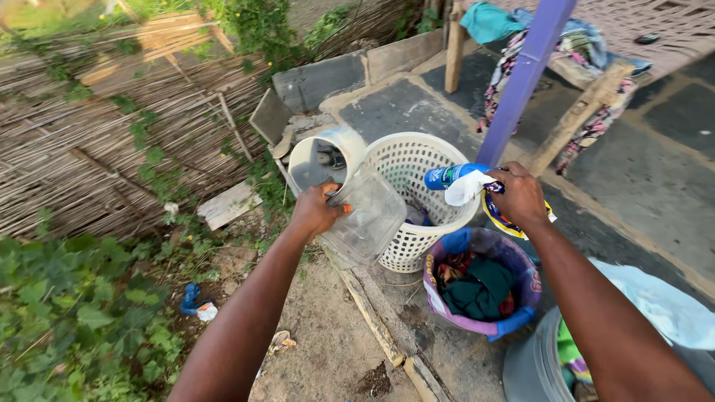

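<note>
Clear plastic container, tilted on its side with its mouth toward the white bucket, sits in the grip of the left hand, whose fingers close over its rim just beside the white laundry basket. Off to the other side, the right hand is closed around a bundle: a blue plastic bottle lying roughly level, a white cloth and a bit of patterned yellow and blue fabric, all held over the far rim of the basket. The container touches the basket's near wall, as far as can be told. The basket has a perforated side and some dark items inside, too hidden to make out. Just beside it and nearer the person stands a purple tub holding crumpled dark green and red clothing. At the lower right edge, a grey basin holds more cloth, with a pale blue sheet draped next to it. Behind the right hand rises a purple post, and past it a wooden bed frame carries heaped colourful garments. The basket and tubs rest on a dark paved floor edged with a low kerb; left of the kerb lie bare earth, green creeping plants and a fence of dry woven sticks.
</note>
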